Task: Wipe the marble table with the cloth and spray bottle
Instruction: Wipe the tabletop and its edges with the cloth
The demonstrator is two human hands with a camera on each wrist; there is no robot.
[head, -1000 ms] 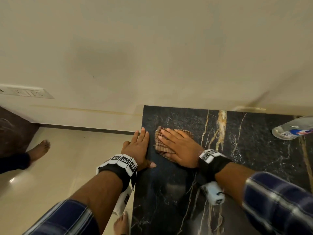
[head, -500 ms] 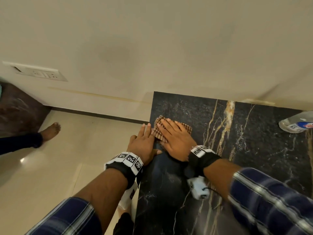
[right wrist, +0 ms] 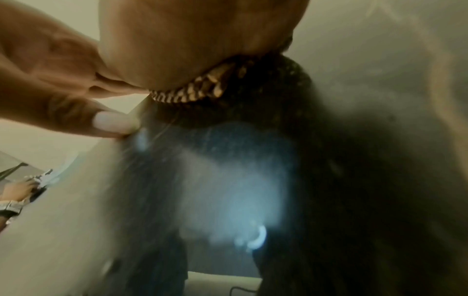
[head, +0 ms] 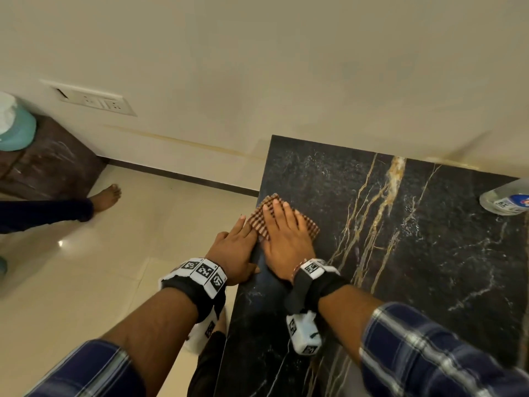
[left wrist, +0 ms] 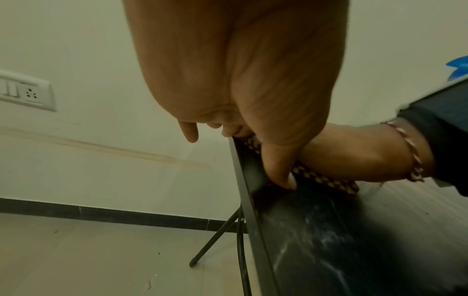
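A black marble table (head: 429,253) with gold and white veins fills the right of the head view. A brown checked cloth (head: 309,226) lies folded near its left edge. My right hand (head: 282,233) lies flat on the cloth with straight fingers, pressing it down; the cloth (right wrist: 192,90) shows under the palm in the right wrist view. My left hand (head: 236,247) rests flat along the table's left edge (left wrist: 243,180), thumb on the top, fingers beside the cloth (left wrist: 326,180). A clear spray bottle (head: 505,200) lies at the far right.
A cream wall (head: 257,67) with a switch plate (head: 94,100) stands behind the table. Black table legs (left wrist: 215,238) reach the tiled floor (head: 86,267). Another person's foot (head: 107,197) is at the left near a dark cabinet (head: 48,167) with a teal object (head: 15,130).
My right hand has slid the cloth leftward and a little away, up to the table's left edge. My left hand has stayed on that edge.
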